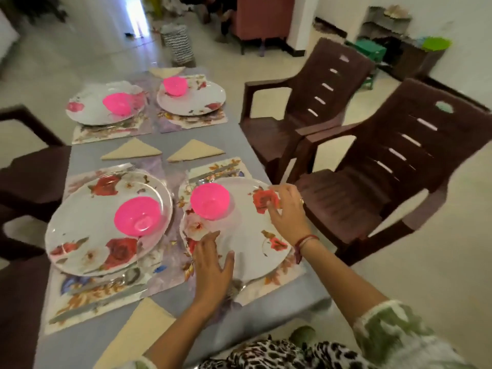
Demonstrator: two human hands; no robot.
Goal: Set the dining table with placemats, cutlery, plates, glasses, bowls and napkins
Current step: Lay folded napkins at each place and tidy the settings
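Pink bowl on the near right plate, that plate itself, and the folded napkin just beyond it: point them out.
pink bowl (209, 201): head view, inside of the bowl.
plate (247, 230): head view, bare white middle.
folded napkin (195, 151): head view, middle of the triangle.

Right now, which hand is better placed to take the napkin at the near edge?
Left: the left hand rests on the plate's near rim, by the napkin; the right hand is farther off.

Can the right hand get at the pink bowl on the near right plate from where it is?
Probably yes. The right hand is at the rim of that plate, and only bare plate lies between it and the pink bowl.
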